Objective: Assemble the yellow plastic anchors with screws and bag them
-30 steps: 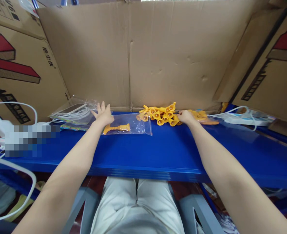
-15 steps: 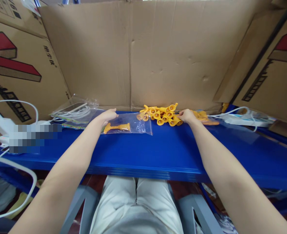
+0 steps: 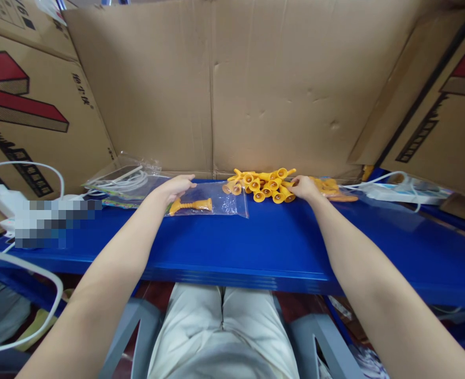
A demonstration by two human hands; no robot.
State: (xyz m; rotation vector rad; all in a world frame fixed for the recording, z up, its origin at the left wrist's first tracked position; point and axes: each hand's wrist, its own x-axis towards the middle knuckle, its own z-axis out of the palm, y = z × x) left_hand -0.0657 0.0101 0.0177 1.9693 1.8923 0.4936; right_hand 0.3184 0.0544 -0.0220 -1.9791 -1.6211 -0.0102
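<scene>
Spread earlier, the left hand [image 3: 176, 188] has drawn its fingers together at the clear bag [image 3: 223, 203], a yellow horn [image 3: 193, 206] just nearside; the right hand [image 3: 305, 187] stays curled beside the yellow pile [image 3: 274, 185]. Either grip: cannot tell.

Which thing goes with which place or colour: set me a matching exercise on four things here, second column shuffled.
Column one
1. Plain cardboard panel
2. Right hand
3. Left hand
4. Coiled cable

Column two
A. At the right side of the yellow pile
B. White, left of both hands
C. Upright, behind the yellow pile
D. Between the coiled cable and the yellow pile

Right pairs: 1-C, 2-A, 3-D, 4-B
</scene>
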